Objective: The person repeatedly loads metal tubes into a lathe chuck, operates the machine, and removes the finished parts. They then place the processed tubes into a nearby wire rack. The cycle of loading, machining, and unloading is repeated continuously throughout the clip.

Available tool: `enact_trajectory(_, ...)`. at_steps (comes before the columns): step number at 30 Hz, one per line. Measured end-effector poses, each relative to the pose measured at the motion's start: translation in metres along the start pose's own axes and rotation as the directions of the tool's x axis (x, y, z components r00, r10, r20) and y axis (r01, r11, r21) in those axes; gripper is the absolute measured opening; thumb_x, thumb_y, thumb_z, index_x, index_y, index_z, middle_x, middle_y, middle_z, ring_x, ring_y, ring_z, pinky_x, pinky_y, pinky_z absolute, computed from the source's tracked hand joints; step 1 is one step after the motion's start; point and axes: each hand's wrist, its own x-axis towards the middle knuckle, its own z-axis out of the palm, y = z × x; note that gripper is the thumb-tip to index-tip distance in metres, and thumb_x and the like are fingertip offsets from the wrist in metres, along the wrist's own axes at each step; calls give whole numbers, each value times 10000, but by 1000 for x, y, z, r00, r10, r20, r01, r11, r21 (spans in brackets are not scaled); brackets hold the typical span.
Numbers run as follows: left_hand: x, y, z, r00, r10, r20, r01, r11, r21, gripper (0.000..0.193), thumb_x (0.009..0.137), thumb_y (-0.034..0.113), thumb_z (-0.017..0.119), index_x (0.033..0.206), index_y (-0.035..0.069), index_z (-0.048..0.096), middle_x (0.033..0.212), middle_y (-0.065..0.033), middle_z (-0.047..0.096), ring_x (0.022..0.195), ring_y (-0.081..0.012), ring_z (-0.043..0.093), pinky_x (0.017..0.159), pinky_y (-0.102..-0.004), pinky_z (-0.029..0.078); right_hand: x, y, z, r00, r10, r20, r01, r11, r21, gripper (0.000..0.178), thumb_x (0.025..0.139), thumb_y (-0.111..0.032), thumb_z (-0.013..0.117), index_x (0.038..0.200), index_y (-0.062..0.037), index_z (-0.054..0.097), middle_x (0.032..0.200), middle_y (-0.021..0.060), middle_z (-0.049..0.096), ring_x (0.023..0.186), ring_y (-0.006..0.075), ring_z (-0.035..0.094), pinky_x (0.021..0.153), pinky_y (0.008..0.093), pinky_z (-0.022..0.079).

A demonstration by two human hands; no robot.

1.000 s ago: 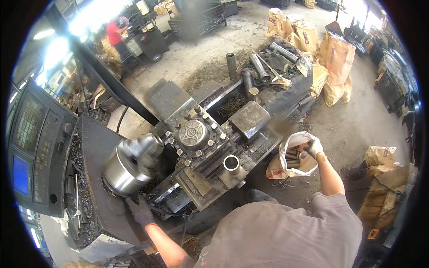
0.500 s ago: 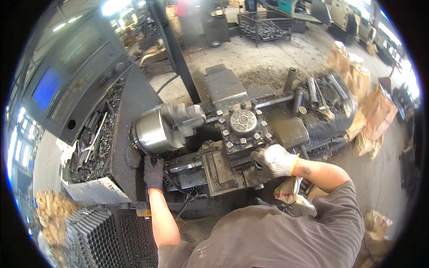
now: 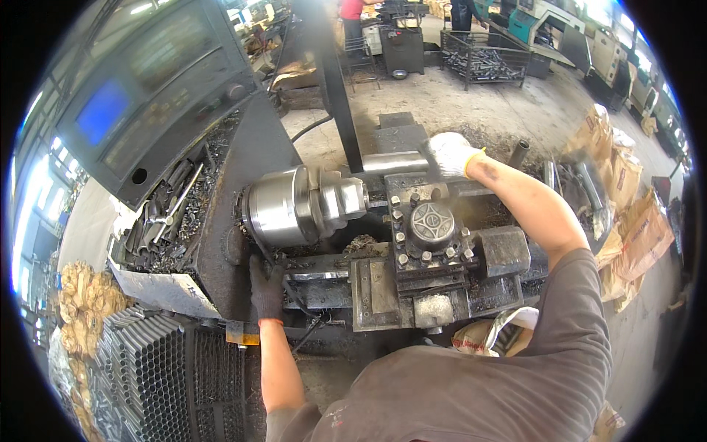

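Observation:
My right hand (image 3: 451, 153), in a white knitted glove, is closed on the right end of a shiny metal tube (image 3: 396, 163). The tube lies level beyond the lathe's tool post (image 3: 433, 227), pointing left toward the upright post. My left hand (image 3: 266, 287), in a dark glove, is at the front of the lathe below the chuck (image 3: 283, 208), beside a black hose (image 3: 292, 291). Its fingers blend into the dark machine, so I cannot make out a grip. The stepped chuck jaws (image 3: 340, 199) face the tool post.
A control panel with a blue screen (image 3: 103, 112) stands left, above a tray of chips and tools (image 3: 166, 214). Stacked tubes (image 3: 140, 361) are at the lower left. Paper sacks (image 3: 626, 221) stand right. A wire bin (image 3: 482, 62) and a person in red (image 3: 352, 11) are farther back.
My right hand has gone from the front of the tool post to its far side and now holds a tube. The chuck jaws, blurred before, look sharp. The whole view has shifted.

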Motion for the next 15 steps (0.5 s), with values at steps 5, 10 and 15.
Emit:
enact_trajectory(5,-65,-84,-12,945,-298,-135,195,845,-497,451,952,151,735,1359,-15,631,1277,-169,678,1082,-268,664,905,-378,560,46,20,78,940,6,340,-15,1000,24,271,813,-289,819,994,-88,835,905,154,798,786,285,759,698,412,607)
enact_trajectory(10,-128,-159,-55,834,-109,-540,291,920,262,202,947,93,683,1134,16,693,1132,-150,673,904,-297,613,823,-426,556,63,39,146,909,-368,197,300,904,303,257,819,-234,811,930,-3,796,803,185,756,693,306,714,632,440,542)
enact_trajectory(15,-124,-172,-89,787,-552,-277,239,685,-688,263,1004,250,628,1170,47,640,964,-74,625,803,-257,591,692,-382,521,76,21,142,852,-511,117,446,824,350,227,850,-181,772,952,22,765,759,182,738,642,285,688,598,439,524)
